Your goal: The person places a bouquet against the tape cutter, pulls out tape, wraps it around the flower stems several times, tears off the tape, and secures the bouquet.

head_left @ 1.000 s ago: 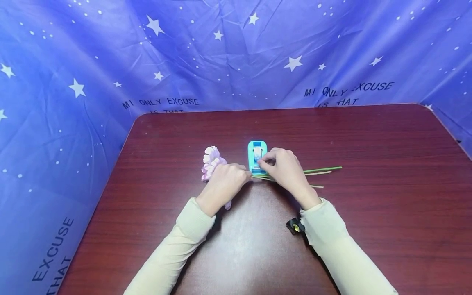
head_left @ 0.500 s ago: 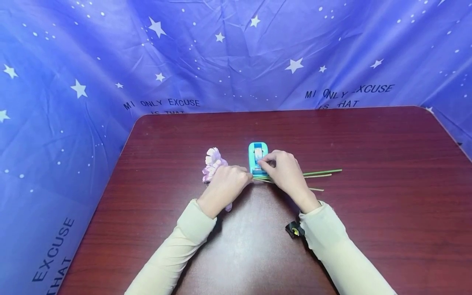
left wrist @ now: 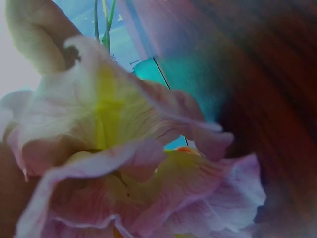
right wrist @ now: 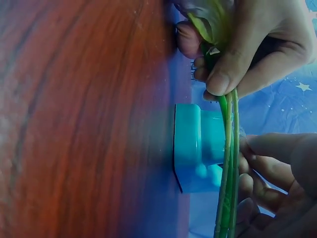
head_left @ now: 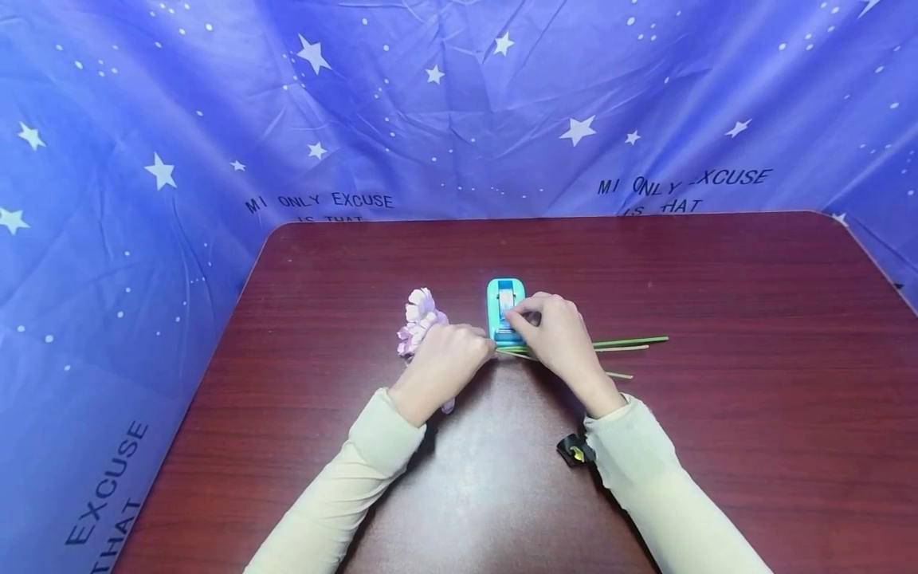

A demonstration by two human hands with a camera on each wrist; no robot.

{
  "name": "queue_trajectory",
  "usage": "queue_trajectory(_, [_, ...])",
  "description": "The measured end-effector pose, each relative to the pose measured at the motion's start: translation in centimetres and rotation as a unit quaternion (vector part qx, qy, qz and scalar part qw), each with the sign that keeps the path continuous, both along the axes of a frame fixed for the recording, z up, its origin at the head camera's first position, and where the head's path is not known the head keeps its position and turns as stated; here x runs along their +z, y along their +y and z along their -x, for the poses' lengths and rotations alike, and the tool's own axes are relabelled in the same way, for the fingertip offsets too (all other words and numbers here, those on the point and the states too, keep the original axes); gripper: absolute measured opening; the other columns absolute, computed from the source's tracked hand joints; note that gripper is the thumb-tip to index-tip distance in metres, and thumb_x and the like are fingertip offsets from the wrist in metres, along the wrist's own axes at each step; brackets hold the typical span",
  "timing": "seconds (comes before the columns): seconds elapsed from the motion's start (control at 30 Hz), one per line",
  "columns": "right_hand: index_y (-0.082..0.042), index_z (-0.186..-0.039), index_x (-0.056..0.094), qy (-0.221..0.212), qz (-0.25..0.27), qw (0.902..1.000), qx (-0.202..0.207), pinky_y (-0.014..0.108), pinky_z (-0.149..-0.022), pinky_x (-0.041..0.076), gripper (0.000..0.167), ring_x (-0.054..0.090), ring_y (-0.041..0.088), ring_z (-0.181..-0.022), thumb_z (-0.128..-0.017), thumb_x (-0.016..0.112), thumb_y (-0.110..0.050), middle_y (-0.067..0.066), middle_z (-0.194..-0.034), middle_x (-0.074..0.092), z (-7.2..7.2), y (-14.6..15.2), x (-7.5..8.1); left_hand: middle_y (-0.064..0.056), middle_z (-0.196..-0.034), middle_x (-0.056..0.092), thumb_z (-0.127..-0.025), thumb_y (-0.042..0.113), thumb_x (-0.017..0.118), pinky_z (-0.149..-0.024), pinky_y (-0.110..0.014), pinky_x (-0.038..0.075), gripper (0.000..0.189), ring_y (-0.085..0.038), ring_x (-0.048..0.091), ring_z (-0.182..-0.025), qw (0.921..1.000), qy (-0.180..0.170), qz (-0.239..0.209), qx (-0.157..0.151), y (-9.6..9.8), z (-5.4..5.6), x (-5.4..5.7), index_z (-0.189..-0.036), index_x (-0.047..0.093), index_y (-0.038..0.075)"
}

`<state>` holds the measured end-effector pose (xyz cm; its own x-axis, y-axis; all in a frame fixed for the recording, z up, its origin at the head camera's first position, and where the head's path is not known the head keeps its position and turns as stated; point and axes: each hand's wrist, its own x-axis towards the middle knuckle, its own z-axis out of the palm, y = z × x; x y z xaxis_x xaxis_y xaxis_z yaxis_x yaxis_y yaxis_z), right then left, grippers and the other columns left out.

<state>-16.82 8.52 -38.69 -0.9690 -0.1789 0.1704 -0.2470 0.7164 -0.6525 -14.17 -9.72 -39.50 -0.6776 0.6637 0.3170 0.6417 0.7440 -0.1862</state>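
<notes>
My left hand (head_left: 450,355) grips the green stems (right wrist: 226,168) of a bunch of pale purple artificial flowers (head_left: 418,319), just below the blooms. Thumb and fingers close round the stems in the right wrist view. Pale purple petals (left wrist: 114,119) fill much of the left wrist view and hide part of that hand. A turquoise tape dispenser (head_left: 493,311) stands on the table just beyond the stems, with a roll of clear tape (head_left: 506,298) in it. Over its near end, my right hand (head_left: 562,339) pinches the tape between thumb and forefinger; the stems pass beneath this hand.
The dark red wooden table (head_left: 344,271) reaches back to a blue curtain (head_left: 459,112) with white stars. A small black device (head_left: 574,451) with a yellow spot sits beside the right sleeve cuff (head_left: 631,414). Stem ends stick out to the right of the right hand.
The whole head view has shifted slightly. Both hands, the flowers and the tape dispenser keep nearly the same places relative to each other.
</notes>
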Motion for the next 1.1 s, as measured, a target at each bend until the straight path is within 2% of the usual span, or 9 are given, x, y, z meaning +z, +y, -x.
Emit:
queue_trajectory(0.1, [-0.003, -0.096, 0.078, -0.001, 0.011, 0.9999, -0.003, 0.039, -0.073, 0.049, 0.02, 0.063, 0.023, -0.078, -0.091, 0.07, -0.02, 0.01, -0.092, 0.073, 0.1, 0.1, 0.2, 0.011, -0.065, 0.062, -0.084, 0.013, 0.071, -0.05, -0.027, 0.048, 0.02, -0.009, 0.061, -0.059, 1.0, 0.001, -0.001, -0.001, 0.0, 0.0, -0.1, -0.068, 0.067, 0.025])
queue_trajectory(0.23, [-0.003, -0.098, 0.078, -0.026, 0.016, 0.9995, -0.001, 0.038, -0.074, 0.05, 0.022, 0.065, 0.022, -0.079, -0.092, 0.069, -0.022, 0.012, -0.093, 0.075, 0.1, 0.2, 0.5, 0.011, -0.066, 0.063, -0.084, 0.014, 0.071, -0.05, -0.027, 0.048, 0.019, -0.009, 0.062, -0.06, 1.0, -0.001, 0.0, -0.002, 0.0, 0.0, -0.1, -0.069, 0.068, 0.026])
queue_trajectory(0.33, [-0.003, -0.099, 0.077, -0.042, 0.016, 0.999, 0.005, 0.034, -0.071, 0.048, 0.022, 0.064, 0.02, -0.076, -0.093, 0.068, -0.022, 0.011, -0.089, 0.075, 0.2, 0.2, 0.6, 0.011, -0.068, 0.064, -0.084, 0.013, 0.071, -0.051, -0.027, 0.048, 0.018, -0.009, 0.062, -0.061, 1.0, 0.0, 0.005, -0.003, 0.1, 0.0, 0.0, -0.071, 0.069, 0.025])
queue_trajectory(0.47, [-0.004, -0.099, 0.078, -0.04, 0.015, 0.999, 0.009, 0.031, -0.069, 0.046, 0.021, 0.06, 0.017, -0.071, -0.093, 0.067, -0.022, 0.008, -0.082, 0.074, 0.2, 0.2, 0.5, 0.009, -0.067, 0.064, -0.085, 0.01, 0.071, -0.051, -0.028, 0.049, 0.018, -0.011, 0.062, -0.061, 0.9999, 0.002, 0.013, 0.002, 0.3, 0.2, -0.1, -0.073, 0.069, 0.024])
queue_trajectory(0.67, [-0.005, -0.098, 0.077, -0.051, 0.021, 0.9984, 0.009, 0.03, -0.062, 0.045, 0.02, 0.057, 0.009, -0.057, -0.095, 0.066, -0.021, 0.005, -0.066, 0.069, 0.1, 0.1, 0.2, 0.006, -0.066, 0.064, -0.09, 0.024, 0.07, -0.051, -0.028, 0.049, 0.015, -0.012, 0.063, -0.059, 0.9997, 0.0, 0.006, 0.024, 0.7, 0.6, -0.3, -0.075, 0.07, 0.022])
queue_trajectory(0.73, [-0.005, -0.099, 0.077, -0.052, 0.018, 0.9985, 0.006, 0.03, -0.063, 0.045, 0.021, 0.057, 0.01, -0.057, -0.095, 0.065, -0.022, 0.003, -0.064, 0.067, 0.0, 0.1, 0.2, 0.005, -0.066, 0.065, -0.091, 0.027, 0.069, -0.051, -0.029, 0.05, 0.016, -0.013, 0.063, -0.059, 0.9996, -0.005, -0.002, 0.028, 0.8, 0.7, -0.4, -0.077, 0.071, 0.022])
queue_trajectory(0.93, [-0.005, -0.099, 0.077, -0.052, 0.01, 0.9985, 0.014, 0.032, -0.071, 0.045, 0.021, 0.058, 0.017, -0.069, -0.096, 0.064, -0.022, 0.002, -0.071, 0.067, -0.2, 0.1, 0.3, 0.005, -0.066, 0.066, -0.09, 0.02, 0.069, -0.052, -0.03, 0.051, 0.014, -0.013, 0.064, -0.06, 0.9996, -0.01, 0.005, 0.026, 1.0, 0.5, -0.4, -0.076, 0.071, 0.023])
queue_trajectory(1.03, [-0.005, -0.097, 0.077, -0.057, 0.017, 0.9981, 0.019, 0.031, -0.069, 0.046, 0.021, 0.059, 0.016, -0.068, -0.096, 0.064, -0.021, 0.004, -0.071, 0.069, -0.4, 0.1, 0.6, 0.006, -0.069, 0.066, -0.09, 0.016, 0.067, -0.053, -0.03, 0.051, 0.015, -0.013, 0.064, -0.063, 0.9996, -0.01, 0.014, 0.021, 1.2, 0.4, -0.2, -0.076, 0.07, 0.023])
queue_trajectory(1.1, [-0.005, -0.096, 0.077, -0.068, 0.022, 0.9972, 0.021, 0.03, -0.065, 0.046, 0.021, 0.058, 0.014, -0.06, -0.096, 0.063, -0.021, 0.005, -0.067, 0.067, -0.6, 0.1, 0.7, 0.006, -0.07, 0.067, -0.09, 0.017, 0.067, -0.053, -0.03, 0.052, 0.016, -0.013, 0.065, -0.064, 0.9995, -0.016, 0.013, 0.024, 1.2, 0.4, -0.2, -0.076, 0.07, 0.024])
